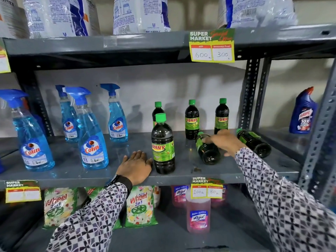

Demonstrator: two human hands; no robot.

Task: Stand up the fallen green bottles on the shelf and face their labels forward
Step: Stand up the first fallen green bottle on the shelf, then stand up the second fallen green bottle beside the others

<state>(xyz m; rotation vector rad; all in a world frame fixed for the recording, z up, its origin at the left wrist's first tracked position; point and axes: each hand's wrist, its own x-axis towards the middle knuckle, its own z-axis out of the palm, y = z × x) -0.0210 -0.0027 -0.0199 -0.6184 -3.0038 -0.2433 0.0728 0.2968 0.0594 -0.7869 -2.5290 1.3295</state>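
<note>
Dark bottles with green caps and green "Sunny" labels stand on the grey middle shelf [181, 176]. One upright bottle [163, 144] is at the front with its label forward. Three more stand behind: one [157, 110] partly hidden, one [192, 120] and one [221, 116]. Two bottles lie on their sides: the nearer [209, 150] with its base toward me, the other [254, 140] further right. My right hand [225, 141] rests over the nearer fallen bottle, fingers wrapped on it. My left hand [135, 166] lies flat on the shelf just left of the front upright bottle.
Blue Colin spray bottles [92, 140] fill the shelf's left half. A blue cleaner bottle [301, 113] stands on the neighbouring shelf at right. White detergent bags [140, 13] sit above; Wheel packets [141, 206] and pink Lizol bottles [198, 213] below. Price tags [211, 46] hang on shelf edges.
</note>
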